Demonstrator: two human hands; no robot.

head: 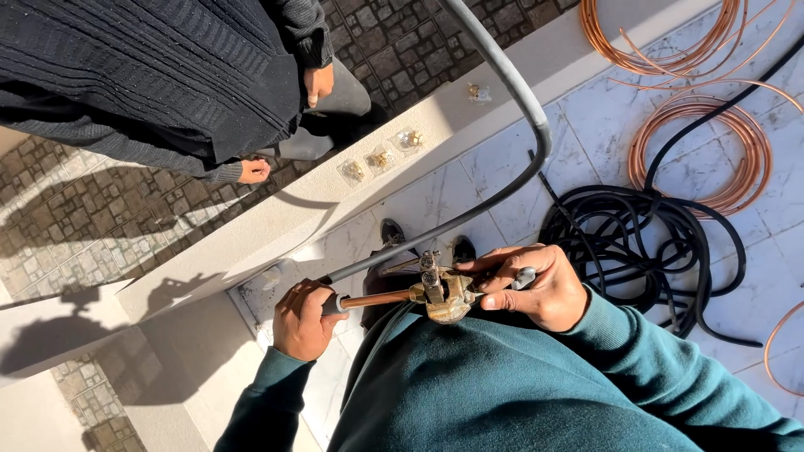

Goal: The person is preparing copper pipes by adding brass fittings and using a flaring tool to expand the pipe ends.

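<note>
two hands meet on one line here. our left hand [303, 318] has its fingers wrapped tight round the copper pipe [374, 299], just where its grey insulated hose [511, 79] ends. our right hand [536, 285] has its fingers closed about the handle end of the brass pipe tool [444, 293], which is clamped on the pipe's free end. the pipe's long axis runs nearly level from left hand to right, the tool between them, touching the right fingers and a little apart from the left. beyond, small brass fittings [381, 158] sit on the ledge [251, 238]; copper coils [712, 151] and black hose [636, 243] lie on the tiled floor. another person [167, 75] stands below.
</note>
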